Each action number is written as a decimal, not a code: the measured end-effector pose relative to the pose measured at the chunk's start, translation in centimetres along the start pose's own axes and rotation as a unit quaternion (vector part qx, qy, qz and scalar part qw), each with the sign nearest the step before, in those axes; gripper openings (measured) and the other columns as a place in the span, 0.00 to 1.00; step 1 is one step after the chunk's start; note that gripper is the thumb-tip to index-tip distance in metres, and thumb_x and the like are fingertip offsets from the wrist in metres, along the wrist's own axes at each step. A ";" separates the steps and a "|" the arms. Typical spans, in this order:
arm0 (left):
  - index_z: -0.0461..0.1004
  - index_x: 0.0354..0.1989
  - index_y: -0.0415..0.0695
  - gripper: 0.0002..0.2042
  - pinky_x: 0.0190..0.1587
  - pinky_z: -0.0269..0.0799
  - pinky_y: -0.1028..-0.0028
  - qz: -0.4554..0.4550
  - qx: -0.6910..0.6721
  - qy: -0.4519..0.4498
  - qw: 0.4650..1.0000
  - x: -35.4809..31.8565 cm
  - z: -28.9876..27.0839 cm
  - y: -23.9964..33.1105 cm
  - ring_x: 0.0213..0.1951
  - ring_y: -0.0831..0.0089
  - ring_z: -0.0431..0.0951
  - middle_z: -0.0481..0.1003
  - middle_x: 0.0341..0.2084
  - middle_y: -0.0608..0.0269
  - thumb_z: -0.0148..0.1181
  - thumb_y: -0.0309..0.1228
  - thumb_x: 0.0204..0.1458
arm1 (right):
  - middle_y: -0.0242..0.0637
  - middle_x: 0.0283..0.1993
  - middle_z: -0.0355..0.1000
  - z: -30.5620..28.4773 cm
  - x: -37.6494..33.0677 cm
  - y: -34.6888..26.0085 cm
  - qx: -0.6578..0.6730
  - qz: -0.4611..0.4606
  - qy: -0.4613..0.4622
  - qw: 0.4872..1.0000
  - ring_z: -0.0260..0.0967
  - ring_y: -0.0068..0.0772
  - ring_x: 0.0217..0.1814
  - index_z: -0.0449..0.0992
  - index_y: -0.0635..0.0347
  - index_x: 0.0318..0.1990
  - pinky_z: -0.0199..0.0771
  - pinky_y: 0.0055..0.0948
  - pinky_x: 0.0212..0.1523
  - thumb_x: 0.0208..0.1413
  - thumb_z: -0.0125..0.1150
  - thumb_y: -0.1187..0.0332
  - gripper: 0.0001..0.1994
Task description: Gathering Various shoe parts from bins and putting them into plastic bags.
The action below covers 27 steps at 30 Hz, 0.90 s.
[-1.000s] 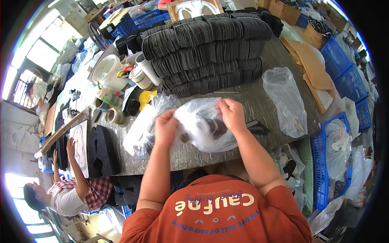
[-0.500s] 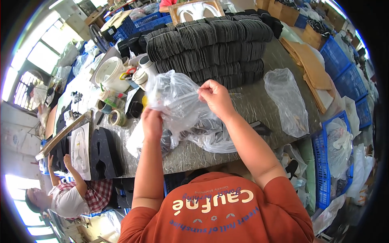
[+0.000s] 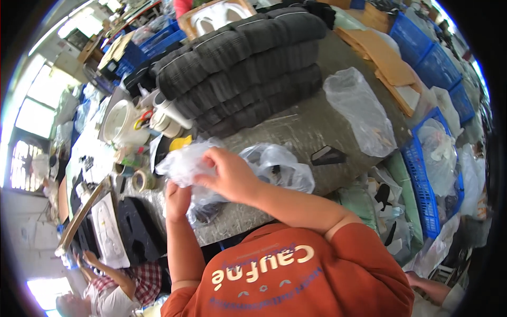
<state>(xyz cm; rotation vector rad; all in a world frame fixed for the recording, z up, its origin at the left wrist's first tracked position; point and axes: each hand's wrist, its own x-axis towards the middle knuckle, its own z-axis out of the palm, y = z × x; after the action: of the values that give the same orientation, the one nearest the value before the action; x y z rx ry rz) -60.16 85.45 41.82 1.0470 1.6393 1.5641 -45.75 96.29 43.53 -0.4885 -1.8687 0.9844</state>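
A crumpled clear plastic bag (image 3: pixel 185 161) is held over the tabletop (image 3: pixel 298 124), left of centre toward its near edge. Its film is pinched in the grip of the right hand (image 3: pixel 232 174); at its lower side, closure of the left hand (image 3: pixel 178 201) cannot be told. The far edge is obstructed by tall, stacked rows of dark grey pieces (image 3: pixel 237 79). A white plastic bucket (image 3: pixel 137 133) is placed leftward. Cream lettering (image 3: pixel 262 268) is printed on the rust-red shirt (image 3: pixel 348 280); blue print is blurred.
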 end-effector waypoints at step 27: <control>0.72 0.37 0.38 0.14 0.40 0.67 0.63 0.022 0.467 -0.270 0.841 -4.2 2.3 7.4 0.40 0.58 0.71 0.71 0.40 0.54 0.57 0.21 0.36 | 0.33 0.25 0.65 -3.4 -6.8 -3.5 -0.086 -0.232 -0.321 0.914 0.62 0.32 0.37 0.70 0.57 0.19 0.65 0.28 0.31 0.37 0.52 0.68 0.05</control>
<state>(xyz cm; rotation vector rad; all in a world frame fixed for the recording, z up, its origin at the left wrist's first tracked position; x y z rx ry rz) -55.30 82.72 48.59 1.8025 1.9401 0.2975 -39.24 91.01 43.37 0.2262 -2.5121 0.6957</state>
